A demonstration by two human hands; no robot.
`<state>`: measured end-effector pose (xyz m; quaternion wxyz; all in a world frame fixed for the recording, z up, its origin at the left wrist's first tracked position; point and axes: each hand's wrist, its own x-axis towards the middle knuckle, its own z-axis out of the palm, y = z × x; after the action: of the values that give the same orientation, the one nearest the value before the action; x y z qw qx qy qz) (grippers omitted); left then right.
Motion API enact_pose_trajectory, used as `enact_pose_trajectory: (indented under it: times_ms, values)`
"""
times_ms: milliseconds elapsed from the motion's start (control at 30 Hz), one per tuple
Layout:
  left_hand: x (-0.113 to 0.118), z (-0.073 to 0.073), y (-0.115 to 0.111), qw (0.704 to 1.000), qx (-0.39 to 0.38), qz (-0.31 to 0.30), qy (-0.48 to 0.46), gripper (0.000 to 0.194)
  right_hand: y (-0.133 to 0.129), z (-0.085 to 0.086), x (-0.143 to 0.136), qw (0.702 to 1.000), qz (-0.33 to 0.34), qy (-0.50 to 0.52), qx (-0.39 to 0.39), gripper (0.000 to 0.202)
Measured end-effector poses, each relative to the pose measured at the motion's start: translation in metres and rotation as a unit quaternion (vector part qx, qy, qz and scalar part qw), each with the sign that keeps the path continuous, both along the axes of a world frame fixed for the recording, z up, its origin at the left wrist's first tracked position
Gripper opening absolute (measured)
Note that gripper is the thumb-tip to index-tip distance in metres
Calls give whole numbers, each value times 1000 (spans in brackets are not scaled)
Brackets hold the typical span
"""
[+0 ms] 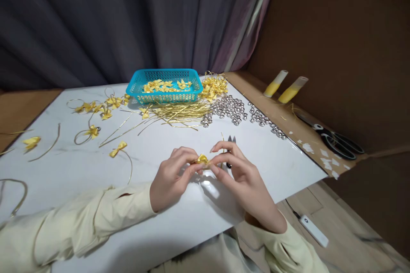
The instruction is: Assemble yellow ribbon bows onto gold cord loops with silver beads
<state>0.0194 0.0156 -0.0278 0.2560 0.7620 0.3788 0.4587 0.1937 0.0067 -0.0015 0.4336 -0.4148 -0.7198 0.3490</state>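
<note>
My left hand [176, 175] pinches a yellow ribbon bow [202, 159] above the front of the white tabletop. From the other side my right hand [241, 175] closes thumb and index finger at the bow's right end, on what looks like a gold cord [222, 149] that rises past the fingers. The fingertips hide part of the bow. Just behind my right hand lie small scissors [232, 140], mostly covered by it. Left of my hands rests another yellow bow [118, 149] with a cord tail.
A blue basket [131, 87] holds yellow bows. Before it lie a bundle of gold cords [179, 112] and many silver beads [229, 107]. More bows [214, 86] are heaped beside it. Large black scissors [336, 141] and two yellow-filled tubes [276, 84] lie right. A white power bank [314, 230] is lower right.
</note>
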Motion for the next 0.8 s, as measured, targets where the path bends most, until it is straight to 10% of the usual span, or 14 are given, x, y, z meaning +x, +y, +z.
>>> enact_pose_trajectory:
  times_ms: [200, 367, 533, 800]
  values:
    - [0, 0, -1, 1000, 25, 2, 7, 10, 0, -2, -3, 993, 46, 50, -96, 5]
    - [0, -1, -5, 999, 45, 14, 20, 9, -7, -6, -13, 991, -71, -57, 102, 9]
    - [2, -2, -5, 998, 49, 26, 32, 8, -10, -19, -22, 919, -158, -179, 313, 14]
    - [5, 2, -3, 998, 48, 23, 16, 7, -9, -21, -21, 897, -172, -212, 349, 17]
